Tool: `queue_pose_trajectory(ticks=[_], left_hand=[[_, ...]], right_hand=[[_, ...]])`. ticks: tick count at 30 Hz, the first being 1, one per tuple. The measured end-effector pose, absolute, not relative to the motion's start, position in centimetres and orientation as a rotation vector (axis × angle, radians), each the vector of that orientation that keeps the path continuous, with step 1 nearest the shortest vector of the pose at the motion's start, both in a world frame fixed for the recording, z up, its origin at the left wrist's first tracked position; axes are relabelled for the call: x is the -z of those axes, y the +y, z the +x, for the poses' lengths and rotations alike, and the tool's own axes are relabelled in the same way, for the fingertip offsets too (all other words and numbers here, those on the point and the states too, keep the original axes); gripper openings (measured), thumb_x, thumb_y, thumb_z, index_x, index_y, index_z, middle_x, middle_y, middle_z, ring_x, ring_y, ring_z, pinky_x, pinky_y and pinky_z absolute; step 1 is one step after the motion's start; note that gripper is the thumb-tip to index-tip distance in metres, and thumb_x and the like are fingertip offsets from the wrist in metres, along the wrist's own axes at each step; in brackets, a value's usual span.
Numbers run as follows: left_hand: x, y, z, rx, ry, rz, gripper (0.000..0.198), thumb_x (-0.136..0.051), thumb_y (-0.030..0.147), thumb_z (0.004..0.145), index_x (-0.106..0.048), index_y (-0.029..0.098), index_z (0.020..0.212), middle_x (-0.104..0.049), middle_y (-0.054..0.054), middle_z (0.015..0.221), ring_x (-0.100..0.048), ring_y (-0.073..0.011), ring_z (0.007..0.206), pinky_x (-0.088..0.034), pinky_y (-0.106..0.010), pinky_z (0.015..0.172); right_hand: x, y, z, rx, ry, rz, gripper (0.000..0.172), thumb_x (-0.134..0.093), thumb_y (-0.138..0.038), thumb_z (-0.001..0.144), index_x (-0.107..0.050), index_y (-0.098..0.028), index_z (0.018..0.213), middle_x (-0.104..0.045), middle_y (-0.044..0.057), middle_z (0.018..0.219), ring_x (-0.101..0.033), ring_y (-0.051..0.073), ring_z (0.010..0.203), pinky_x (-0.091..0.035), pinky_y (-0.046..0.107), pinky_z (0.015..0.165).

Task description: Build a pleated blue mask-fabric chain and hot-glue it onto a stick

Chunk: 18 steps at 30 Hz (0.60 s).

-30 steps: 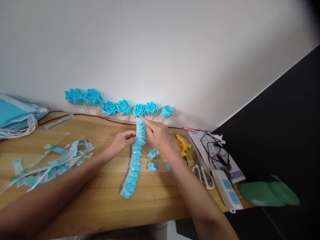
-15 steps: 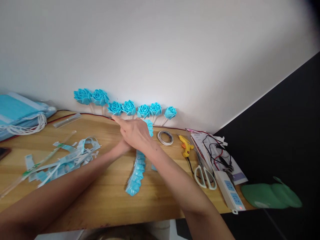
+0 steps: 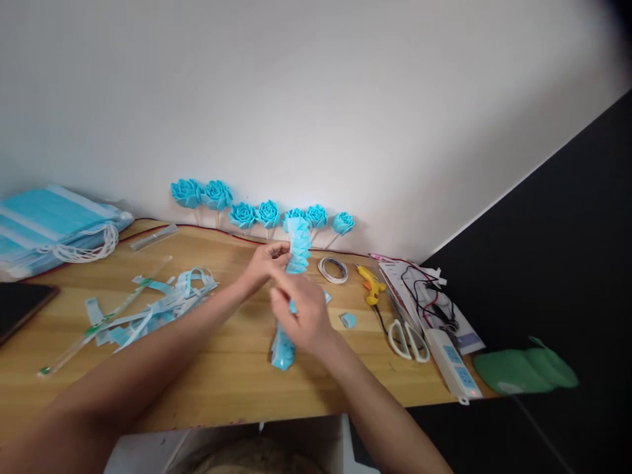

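A long strip of folded light-blue petals (image 3: 297,247) runs from near the wall toward me across the wooden table (image 3: 207,375). My left hand (image 3: 264,263) pinches its far end, which is lifted off the table. My right hand (image 3: 301,316) is curled around the strip's lower part, and the near end (image 3: 282,355) pokes out below my fingers. Several finished blue paper roses (image 3: 269,212) on sticks lean against the white wall behind the strip.
Blue and white cut scraps (image 3: 153,303) lie at left, with stacked face masks (image 3: 49,224) and a dark phone (image 3: 20,303) beyond. At right are a tape roll (image 3: 332,269), a yellow glue gun (image 3: 371,285), white scissors (image 3: 407,339), a power strip (image 3: 454,375) and a green mitt (image 3: 523,370).
My right hand drew back from pointing near the roses and closed around the strip's lower part. My left hand raised the far end. The view shifted left.
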State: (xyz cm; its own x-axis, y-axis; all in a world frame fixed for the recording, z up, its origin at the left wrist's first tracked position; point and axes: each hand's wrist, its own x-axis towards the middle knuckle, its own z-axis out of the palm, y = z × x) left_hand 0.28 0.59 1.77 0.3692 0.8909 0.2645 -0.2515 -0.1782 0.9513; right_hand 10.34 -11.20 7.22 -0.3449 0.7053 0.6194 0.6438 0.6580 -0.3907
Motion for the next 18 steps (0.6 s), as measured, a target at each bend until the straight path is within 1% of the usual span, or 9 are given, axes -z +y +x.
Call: queue_pose_trajectory(ticks=[2, 4, 7, 10, 12, 13, 15, 16, 18], left_hand=[[-2.5, 0.5, -0.2, -1.184, 0.624, 1.364, 0.027, -0.072, 0.040, 0.072, -0.069, 0.017, 0.086, -0.067, 0.000, 0.078, -0.059, -0.0149, 0.073, -0.046, -0.026, 0.069], [-3.1, 0.2, -0.2, -1.200, 0.617, 1.361, 0.029, -0.072, 0.040, 0.070, -0.069, 0.016, 0.086, -0.067, -0.001, 0.077, -0.059, -0.0155, 0.073, -0.046, -0.027, 0.069], [-4.0, -0.5, 0.0, -1.197, 0.606, 1.374, 0.031, -0.074, 0.042, 0.069, -0.070, 0.016, 0.086, -0.066, -0.001, 0.073, -0.058, -0.0161, 0.071, -0.046, -0.027, 0.068], [-5.0, -1.0, 0.1, -1.189, 0.596, 1.404, 0.030, -0.075, 0.042, 0.068, -0.070, 0.017, 0.083, -0.064, 0.000, 0.070, -0.057, -0.0157, 0.070, -0.046, -0.027, 0.069], [-5.7, -1.2, 0.1, -1.186, 0.592, 1.427, 0.028, -0.077, 0.041, 0.067, -0.070, 0.017, 0.081, -0.062, 0.001, 0.068, -0.057, -0.0152, 0.070, -0.046, -0.027, 0.069], [-6.0, -1.3, 0.1, -1.184, 0.591, 1.438, 0.028, -0.077, 0.041, 0.066, -0.070, 0.017, 0.080, -0.062, 0.001, 0.068, -0.057, -0.0151, 0.070, -0.046, -0.027, 0.070], [-6.3, -1.5, 0.1, -1.182, 0.595, 1.453, 0.028, -0.078, 0.041, 0.066, -0.070, 0.017, 0.080, -0.063, 0.001, 0.069, -0.057, -0.0153, 0.071, -0.046, -0.027, 0.071], [-6.4, -1.6, 0.0, -1.181, 0.598, 1.459, 0.028, -0.078, 0.041, 0.066, -0.070, 0.017, 0.080, -0.063, 0.001, 0.070, -0.057, -0.0152, 0.071, -0.046, -0.027, 0.071], [-6.3, -1.8, -0.2, -1.180, 0.604, 1.451, 0.029, -0.078, 0.040, 0.067, -0.071, 0.017, 0.083, -0.064, 0.001, 0.071, -0.056, -0.0144, 0.070, -0.046, -0.027, 0.070]], right_hand=[[-6.2, -11.8, 13.0, -0.242, -1.730, -1.227, 0.044, -0.043, -0.028, 0.096, -0.057, -0.025, 0.137, -0.067, 0.001, 0.076, -0.061, 0.016, 0.069, -0.050, 0.030, 0.072], [-5.5, -11.6, 15.4, -0.351, -1.398, -1.333, 0.045, -0.045, -0.032, 0.094, -0.057, -0.020, 0.135, -0.064, 0.001, 0.072, -0.058, 0.016, 0.065, -0.049, 0.029, 0.064], [-5.0, -10.3, 17.5, -0.478, -1.214, -1.344, 0.044, -0.051, -0.036, 0.088, -0.063, -0.016, 0.126, -0.066, 0.003, 0.078, -0.060, 0.017, 0.072, -0.050, 0.029, 0.069], [-5.0, -9.1, 17.6, -0.675, -1.206, -1.299, 0.043, -0.058, -0.043, 0.083, -0.067, -0.018, 0.117, -0.072, 0.008, 0.098, -0.064, 0.019, 0.088, -0.051, 0.031, 0.079], [-5.1, -8.6, 17.1, -0.800, -1.208, -1.235, 0.042, -0.063, -0.046, 0.080, -0.069, -0.019, 0.111, -0.072, 0.008, 0.106, -0.064, 0.020, 0.096, -0.050, 0.031, 0.085], [-5.2, -8.3, 16.7, -0.845, -1.215, -1.204, 0.039, -0.065, -0.046, 0.078, -0.070, -0.019, 0.106, -0.072, 0.007, 0.104, -0.064, 0.020, 0.096, -0.049, 0.031, 0.086], [-5.1, -7.9, 16.3, -0.880, -1.239, -1.163, 0.031, -0.067, -0.046, 0.075, -0.070, -0.019, 0.091, -0.071, 0.004, 0.091, -0.063, 0.018, 0.086, -0.048, 0.029, 0.082], [-5.0, -7.6, 16.1, -0.876, -1.253, -1.153, 0.027, -0.068, -0.045, 0.075, -0.068, -0.019, 0.082, -0.069, 0.002, 0.083, -0.060, 0.016, 0.080, -0.047, 0.028, 0.078], [-4.8, -7.2, 16.1, -0.851, -1.278, -1.140, 0.027, -0.068, -0.045, 0.074, -0.062, -0.019, 0.071, -0.061, -0.002, 0.071, -0.054, 0.014, 0.071, -0.045, 0.026, 0.072]])
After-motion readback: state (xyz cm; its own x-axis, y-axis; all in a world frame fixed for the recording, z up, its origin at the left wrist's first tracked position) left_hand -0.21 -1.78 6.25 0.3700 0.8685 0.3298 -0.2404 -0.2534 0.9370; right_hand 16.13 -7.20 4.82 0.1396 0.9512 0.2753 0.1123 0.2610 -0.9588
